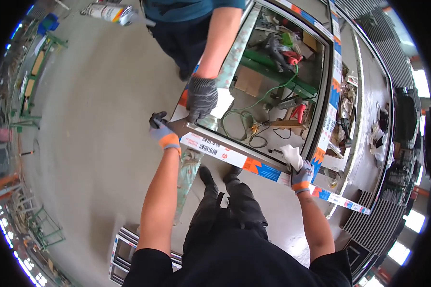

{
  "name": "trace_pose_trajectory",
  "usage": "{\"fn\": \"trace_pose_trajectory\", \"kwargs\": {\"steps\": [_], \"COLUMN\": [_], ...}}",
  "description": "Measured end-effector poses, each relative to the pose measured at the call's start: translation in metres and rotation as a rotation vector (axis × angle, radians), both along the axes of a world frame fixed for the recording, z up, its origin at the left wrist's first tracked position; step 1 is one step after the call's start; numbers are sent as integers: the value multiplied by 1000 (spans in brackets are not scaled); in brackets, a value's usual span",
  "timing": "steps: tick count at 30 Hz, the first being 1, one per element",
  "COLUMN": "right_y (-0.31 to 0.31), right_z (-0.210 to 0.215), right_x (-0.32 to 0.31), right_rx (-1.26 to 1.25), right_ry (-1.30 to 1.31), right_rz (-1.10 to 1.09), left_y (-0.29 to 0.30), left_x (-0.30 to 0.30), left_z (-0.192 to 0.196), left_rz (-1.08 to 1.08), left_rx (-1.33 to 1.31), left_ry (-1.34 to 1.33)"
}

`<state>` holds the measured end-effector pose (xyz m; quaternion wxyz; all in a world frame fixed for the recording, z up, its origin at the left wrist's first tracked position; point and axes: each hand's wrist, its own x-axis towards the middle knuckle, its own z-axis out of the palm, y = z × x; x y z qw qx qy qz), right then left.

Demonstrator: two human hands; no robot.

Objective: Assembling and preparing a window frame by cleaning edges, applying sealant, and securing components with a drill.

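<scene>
A window frame (268,168) with printed protective film lies across supports in front of me, glass inside it. At its near left corner is my left hand (166,135), in a grey and orange glove with dark fingertips. Its fingers are closed; a flat brownish piece (179,126) lies between them and the corner, but what they grip is unclear. My right hand (301,175), gloved likewise, is closed on a crumpled white cloth (292,156) at the near right corner. Opposite, a co-worker's hand (202,98) in a dark striped glove presses near white paper or cloth (222,103).
Tools, a green hose (254,103) and a red-handled tool (299,113) show through the glass. A larger frame (354,206) extends right. Another frame (122,253) lies at lower left. A spray can (109,12) is at the top left, by the co-worker.
</scene>
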<state>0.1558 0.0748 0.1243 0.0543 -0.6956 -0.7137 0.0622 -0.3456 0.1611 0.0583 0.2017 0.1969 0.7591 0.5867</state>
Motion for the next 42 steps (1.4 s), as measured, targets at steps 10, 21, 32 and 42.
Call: {"fn": "trace_pose_trajectory", "kwargs": {"steps": [10, 21, 32, 42], "right_y": [0, -2, 8, 2], "right_z": [5, 6, 6, 8], "right_x": [1, 8, 0, -8], "right_rx": [-104, -34, 70, 37], "right_ry": [92, 116, 136, 108], "right_rz": [-24, 22, -21, -29], "left_y": [2, -1, 0, -27], "left_x": [-5, -6, -7, -23], "left_z": [0, -2, 24, 80], "left_rz": [103, 69, -188, -757], "left_rx": [48, -65, 31, -269], "left_ry": [-23, 111, 108, 664]}}
